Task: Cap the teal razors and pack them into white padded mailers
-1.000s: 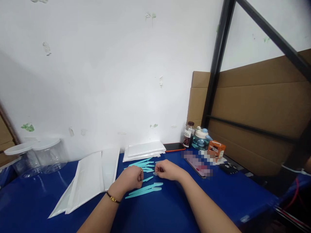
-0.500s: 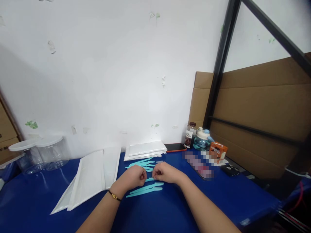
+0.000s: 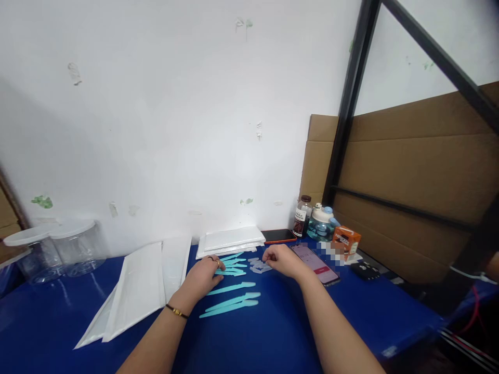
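My left hand is over the left end of a group of turquoise eyebrow razors. Its thumb and fingers are apart, with the fingertips touching the handles. Nearer to me, a single razor and a pair of razors lie with their blade ends to the right. My right hand is beside a small pile of clear plastic blade caps. The fingers there are curled together, and what they may hold is too small to make out.
White padded mailers lie to the left, before two clear lidded jars. More mailers are stacked by the wall. On the right are phones, a brown-capped bottle, a water bottle, and an orange box.
My hands have moved apart from over the middle razor, which now lies uncovered. The left went back to the group of razors, the right moved right and away from me to the caps.
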Action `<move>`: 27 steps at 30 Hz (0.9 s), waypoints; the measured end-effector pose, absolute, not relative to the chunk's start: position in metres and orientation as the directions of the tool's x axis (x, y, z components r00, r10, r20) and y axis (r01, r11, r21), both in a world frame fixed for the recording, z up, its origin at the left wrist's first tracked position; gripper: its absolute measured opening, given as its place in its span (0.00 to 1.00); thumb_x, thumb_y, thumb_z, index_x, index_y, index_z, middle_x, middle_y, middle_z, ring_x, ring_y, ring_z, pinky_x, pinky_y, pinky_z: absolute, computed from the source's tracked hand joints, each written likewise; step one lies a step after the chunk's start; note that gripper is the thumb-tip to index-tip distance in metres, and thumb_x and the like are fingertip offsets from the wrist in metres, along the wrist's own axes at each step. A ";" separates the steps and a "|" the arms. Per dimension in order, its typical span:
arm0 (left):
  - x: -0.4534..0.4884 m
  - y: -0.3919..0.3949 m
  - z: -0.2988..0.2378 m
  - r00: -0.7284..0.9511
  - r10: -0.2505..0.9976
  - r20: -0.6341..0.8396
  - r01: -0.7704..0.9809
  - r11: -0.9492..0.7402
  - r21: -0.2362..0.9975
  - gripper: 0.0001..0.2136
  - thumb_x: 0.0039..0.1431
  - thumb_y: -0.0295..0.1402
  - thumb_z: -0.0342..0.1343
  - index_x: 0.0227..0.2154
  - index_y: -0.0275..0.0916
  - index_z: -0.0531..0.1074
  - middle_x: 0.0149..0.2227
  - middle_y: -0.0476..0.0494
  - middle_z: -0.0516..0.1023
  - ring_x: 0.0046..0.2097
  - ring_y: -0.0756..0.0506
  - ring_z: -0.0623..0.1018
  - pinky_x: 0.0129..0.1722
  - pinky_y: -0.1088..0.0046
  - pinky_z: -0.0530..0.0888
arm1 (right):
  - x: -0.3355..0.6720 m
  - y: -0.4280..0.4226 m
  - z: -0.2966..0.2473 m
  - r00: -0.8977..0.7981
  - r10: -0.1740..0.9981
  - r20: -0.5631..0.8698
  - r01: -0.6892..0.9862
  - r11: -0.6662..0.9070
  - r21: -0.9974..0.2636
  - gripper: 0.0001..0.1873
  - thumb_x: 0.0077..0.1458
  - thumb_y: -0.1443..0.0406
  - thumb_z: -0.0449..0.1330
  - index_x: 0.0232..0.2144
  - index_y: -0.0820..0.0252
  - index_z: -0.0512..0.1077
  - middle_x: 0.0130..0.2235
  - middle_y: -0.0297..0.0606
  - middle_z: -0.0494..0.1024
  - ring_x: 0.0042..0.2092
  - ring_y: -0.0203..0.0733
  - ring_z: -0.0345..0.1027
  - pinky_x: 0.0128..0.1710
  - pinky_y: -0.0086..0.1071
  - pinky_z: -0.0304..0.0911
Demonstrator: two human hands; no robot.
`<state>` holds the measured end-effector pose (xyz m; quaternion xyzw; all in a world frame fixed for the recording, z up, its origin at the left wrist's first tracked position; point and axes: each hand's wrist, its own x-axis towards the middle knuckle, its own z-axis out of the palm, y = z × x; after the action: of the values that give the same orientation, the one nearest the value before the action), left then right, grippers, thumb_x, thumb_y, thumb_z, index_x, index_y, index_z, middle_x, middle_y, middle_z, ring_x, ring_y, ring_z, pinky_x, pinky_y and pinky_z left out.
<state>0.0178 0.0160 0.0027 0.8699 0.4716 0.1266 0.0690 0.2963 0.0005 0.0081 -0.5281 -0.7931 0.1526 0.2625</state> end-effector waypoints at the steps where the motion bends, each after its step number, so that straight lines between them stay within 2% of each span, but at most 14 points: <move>1: 0.017 0.017 0.002 0.525 0.838 0.149 0.807 -0.546 0.225 0.10 0.53 0.33 0.52 0.37 0.43 0.74 0.42 0.45 0.74 0.46 0.44 0.70 0.46 0.72 0.65 | 0.298 0.002 0.007 -0.319 0.918 0.237 0.777 0.397 -0.490 0.11 0.43 0.74 0.56 0.29 0.62 0.76 0.30 0.36 0.76 0.31 0.36 0.68 0.30 0.25 0.59; 4: 0.017 0.018 0.003 0.530 0.838 0.126 0.815 -0.545 0.196 0.08 0.53 0.34 0.52 0.33 0.43 0.75 0.37 0.45 0.76 0.44 0.44 0.71 0.43 0.72 0.65 | 0.296 0.004 0.001 -0.351 0.917 0.188 0.827 0.398 -0.396 0.12 0.37 0.74 0.60 0.28 0.61 0.76 0.32 0.37 0.76 0.32 0.37 0.68 0.31 0.25 0.58; 7: 0.020 0.018 0.004 0.547 0.828 0.120 0.811 -0.560 0.170 0.08 0.54 0.33 0.50 0.29 0.41 0.75 0.32 0.45 0.77 0.41 0.44 0.72 0.40 0.73 0.64 | 0.294 0.005 -0.003 -0.326 0.937 0.129 0.857 0.350 -0.379 0.12 0.37 0.75 0.58 0.27 0.61 0.76 0.29 0.37 0.77 0.30 0.37 0.68 0.28 0.25 0.57; 10: 0.021 0.018 0.005 0.580 0.806 0.118 0.792 -0.592 0.153 0.10 0.55 0.33 0.48 0.27 0.40 0.74 0.30 0.45 0.77 0.37 0.46 0.72 0.37 0.73 0.63 | 0.296 0.004 -0.004 -0.307 0.949 0.078 0.855 0.310 -0.415 0.11 0.36 0.74 0.58 0.25 0.61 0.76 0.26 0.35 0.77 0.27 0.36 0.68 0.25 0.24 0.56; 14: 0.022 0.015 0.007 0.633 0.765 0.119 0.749 -0.644 0.158 0.10 0.54 0.31 0.47 0.25 0.41 0.73 0.28 0.47 0.76 0.32 0.48 0.72 0.31 0.75 0.61 | 0.291 0.001 -0.005 -0.391 0.920 0.021 0.777 0.342 -0.528 0.11 0.37 0.73 0.57 0.26 0.61 0.77 0.25 0.34 0.77 0.26 0.36 0.68 0.23 0.22 0.56; 17: 0.023 0.012 0.009 0.651 0.751 0.111 0.728 -0.660 0.186 0.10 0.54 0.30 0.47 0.24 0.40 0.72 0.27 0.48 0.75 0.30 0.49 0.71 0.30 0.77 0.61 | 0.280 0.000 -0.006 -0.452 0.890 0.054 0.722 0.401 -0.563 0.12 0.39 0.74 0.57 0.28 0.62 0.77 0.25 0.33 0.77 0.26 0.35 0.68 0.23 0.22 0.57; 21: 0.025 0.009 0.011 0.662 0.742 0.104 0.716 -0.668 0.202 0.09 0.52 0.28 0.47 0.23 0.40 0.72 0.26 0.48 0.74 0.30 0.50 0.70 0.29 0.77 0.60 | 0.267 0.000 -0.008 -0.494 0.855 0.156 0.688 0.494 -0.532 0.12 0.41 0.74 0.56 0.27 0.62 0.77 0.26 0.33 0.77 0.27 0.33 0.68 0.24 0.21 0.56; 27: 0.027 0.010 0.005 0.653 0.747 0.122 0.716 -0.662 0.220 0.09 0.53 0.30 0.47 0.24 0.39 0.72 0.27 0.48 0.74 0.30 0.50 0.70 0.28 0.77 0.59 | 0.257 -0.002 -0.010 -0.527 0.836 0.154 0.638 0.509 -0.578 0.12 0.42 0.74 0.55 0.29 0.62 0.77 0.29 0.34 0.78 0.28 0.33 0.68 0.24 0.21 0.56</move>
<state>0.0273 0.0099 0.0046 0.9060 0.4037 0.1012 0.0763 0.2573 -0.0018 -0.0105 -0.4377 -0.8422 0.2327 0.2122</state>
